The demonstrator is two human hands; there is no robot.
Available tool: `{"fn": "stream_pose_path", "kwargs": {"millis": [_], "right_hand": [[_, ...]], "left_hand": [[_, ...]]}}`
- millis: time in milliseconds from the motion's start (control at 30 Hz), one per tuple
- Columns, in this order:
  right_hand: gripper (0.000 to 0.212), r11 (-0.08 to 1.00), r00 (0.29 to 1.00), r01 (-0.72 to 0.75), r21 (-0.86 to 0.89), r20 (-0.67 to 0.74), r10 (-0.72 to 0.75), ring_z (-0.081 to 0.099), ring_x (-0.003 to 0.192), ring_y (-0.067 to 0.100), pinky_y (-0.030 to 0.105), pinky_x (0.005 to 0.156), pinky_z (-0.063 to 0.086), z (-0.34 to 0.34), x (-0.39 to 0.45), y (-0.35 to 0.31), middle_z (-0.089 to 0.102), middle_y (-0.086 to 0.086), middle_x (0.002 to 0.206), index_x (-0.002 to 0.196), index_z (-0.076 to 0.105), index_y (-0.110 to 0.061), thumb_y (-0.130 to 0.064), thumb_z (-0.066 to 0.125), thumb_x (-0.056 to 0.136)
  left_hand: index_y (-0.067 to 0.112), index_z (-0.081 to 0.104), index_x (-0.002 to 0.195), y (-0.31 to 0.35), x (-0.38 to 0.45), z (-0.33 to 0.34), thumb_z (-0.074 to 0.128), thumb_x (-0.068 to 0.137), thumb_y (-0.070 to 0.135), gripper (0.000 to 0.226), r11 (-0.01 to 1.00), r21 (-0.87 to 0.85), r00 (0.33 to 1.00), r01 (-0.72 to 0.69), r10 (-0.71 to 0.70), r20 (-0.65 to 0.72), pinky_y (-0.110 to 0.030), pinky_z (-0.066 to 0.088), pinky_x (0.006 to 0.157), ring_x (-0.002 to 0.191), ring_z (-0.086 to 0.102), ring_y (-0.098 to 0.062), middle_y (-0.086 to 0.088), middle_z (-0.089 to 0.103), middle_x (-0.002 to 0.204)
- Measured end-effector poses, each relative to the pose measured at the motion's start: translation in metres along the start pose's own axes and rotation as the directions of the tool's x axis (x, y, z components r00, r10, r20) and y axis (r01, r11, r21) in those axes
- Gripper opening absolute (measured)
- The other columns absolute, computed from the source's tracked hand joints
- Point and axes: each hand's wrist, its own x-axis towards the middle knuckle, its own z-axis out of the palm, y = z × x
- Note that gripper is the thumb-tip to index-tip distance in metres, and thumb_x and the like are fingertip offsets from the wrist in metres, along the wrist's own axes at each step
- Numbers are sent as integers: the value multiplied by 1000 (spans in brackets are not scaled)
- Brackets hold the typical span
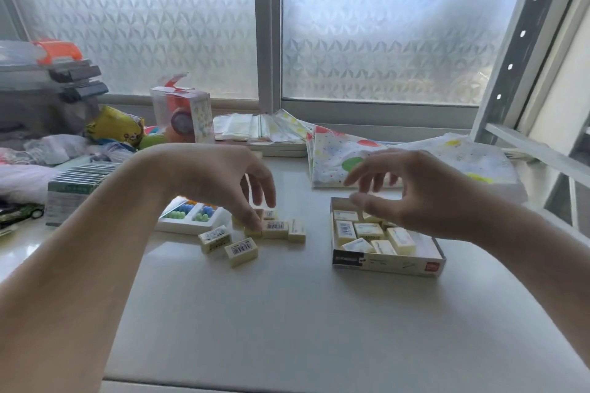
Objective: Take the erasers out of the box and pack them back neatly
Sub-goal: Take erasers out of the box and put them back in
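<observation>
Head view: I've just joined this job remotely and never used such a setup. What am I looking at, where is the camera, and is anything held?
There is no machine here. A person works with two bare hands, and the single picture comes from a wide-angle camera worn on the head, looking forward and down.

The left hand reaches down into a loose group of erasers on the white table; its fingers touch one, but whether they grip it is hidden. The right hand hovers over the open box, fingers relaxed, holding nothing that shows. More erasers lie jumbled inside the box.

Beside the loose group is a white tray with coloured beads. Spotted paper lies behind the box, and clutter sits at the far left under the frosted window.
</observation>
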Motion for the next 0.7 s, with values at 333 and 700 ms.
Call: {"fn": "stream_pose_path", "kwargs": {"millis": [333, 700], "right_hand": [[46, 1000, 983, -9, 23, 183, 5, 56, 115, 1, 26, 100, 45, 57, 24, -27, 71, -19, 112, 126, 66, -37, -55, 74, 83], [33, 949, 996, -38, 312, 93, 10, 73, 85, 3, 21, 81, 59, -4, 22, -1, 78, -7, 92, 109, 77, -29, -29, 88, 78]], "left_hand": [[44, 71, 90, 8, 0, 4, 91, 60, 47, 36, 998, 49, 999, 42, -43, 32, -30, 59, 78, 75, 68, 3, 30, 66, 85], [40, 73, 93, 17, -2, 5, 84, 72, 40, 23, 996, -32, 978, -83, 75, -193, -34, 60, 81, 77, 69, 1, 22, 71, 87]]}}
